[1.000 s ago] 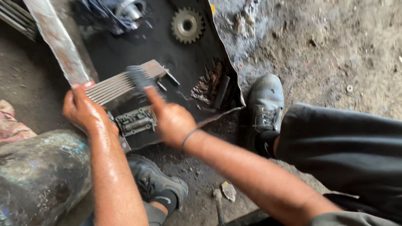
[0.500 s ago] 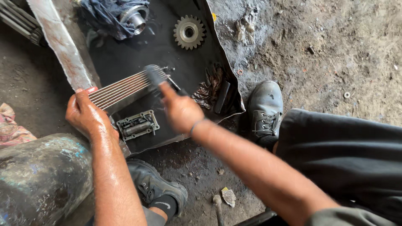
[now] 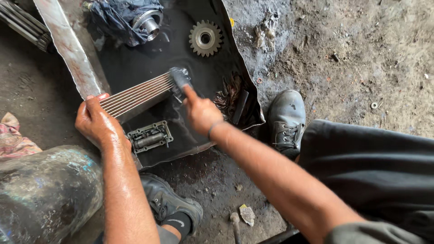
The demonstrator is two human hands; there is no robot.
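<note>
My left hand [image 3: 96, 122] grips the near end of a long ribbed metal part [image 3: 135, 96] and props it at a slant over a black oily tray [image 3: 131, 63]. My right hand [image 3: 200, 113] holds a dark brush [image 3: 180, 78], index finger stretched along its handle, with the bristles pressed on the far end of the ribbed part. Both forearms are wet with oil.
In the tray lie a toothed gear [image 3: 205, 38], a round bearing part wrapped in blue cloth [image 3: 131, 19], a small rectangular metal housing [image 3: 150, 136] and a dark bar [image 3: 239, 105]. My shoes [image 3: 286, 118] rest on the dirt floor. A painted drum [image 3: 45, 190] is at left.
My right hand has swept the brush along the ribbed part, from its middle out to its far end. My left hand has kept its hold.
</note>
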